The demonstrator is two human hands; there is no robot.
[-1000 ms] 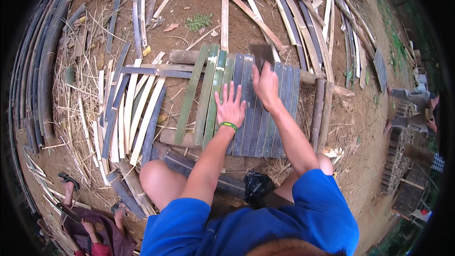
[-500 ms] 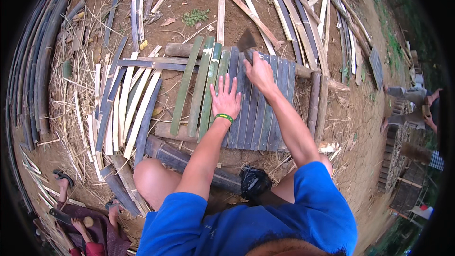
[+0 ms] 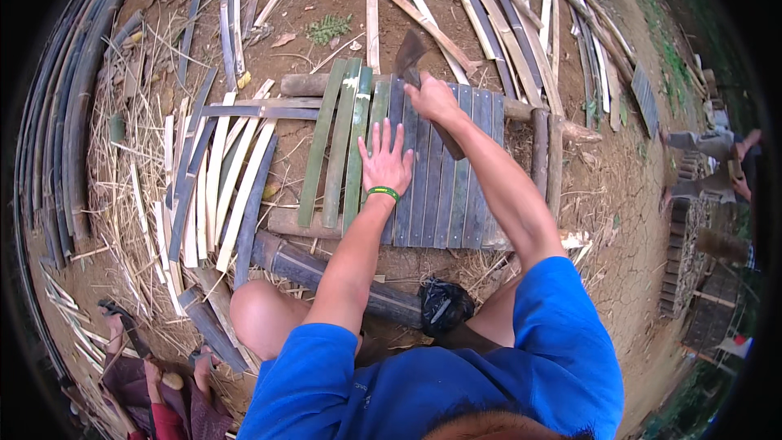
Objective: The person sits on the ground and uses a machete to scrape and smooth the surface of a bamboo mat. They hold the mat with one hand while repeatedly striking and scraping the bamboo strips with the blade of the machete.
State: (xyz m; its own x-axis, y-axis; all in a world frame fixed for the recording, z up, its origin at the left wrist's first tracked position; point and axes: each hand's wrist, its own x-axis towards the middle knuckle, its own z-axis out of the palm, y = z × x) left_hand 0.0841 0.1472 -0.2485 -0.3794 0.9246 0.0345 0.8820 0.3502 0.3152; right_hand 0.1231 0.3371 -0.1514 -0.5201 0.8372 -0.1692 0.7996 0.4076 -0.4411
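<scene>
My left hand (image 3: 385,165), a green band at its wrist, lies flat with fingers spread on a row of bamboo slats. Under and right of it are dark grey slats (image 3: 440,195) set side by side, with small nail heads along their ends. To its left lie looser green slats (image 3: 332,147) with gaps between them. My right hand (image 3: 434,101) is closed round a machete (image 3: 410,50) close to the blade. The broad dark blade is at the slats' far ends, and the handle reaches back under my forearm. Whether the blade touches a slat, I cannot tell.
Round logs (image 3: 303,222) support the slats. Split bamboo strips (image 3: 236,187) are piled at left, more (image 3: 489,24) at the far side. A black plastic bag (image 3: 446,307) lies between my knees, beside a thick bamboo pole (image 3: 326,273). Another person (image 3: 175,399) sits at lower left.
My right hand and the machete have shifted slightly left and away, and the machete's handle now shows below my hand. My left hand stays flat on the slats. The person at lower left has moved their arms.
</scene>
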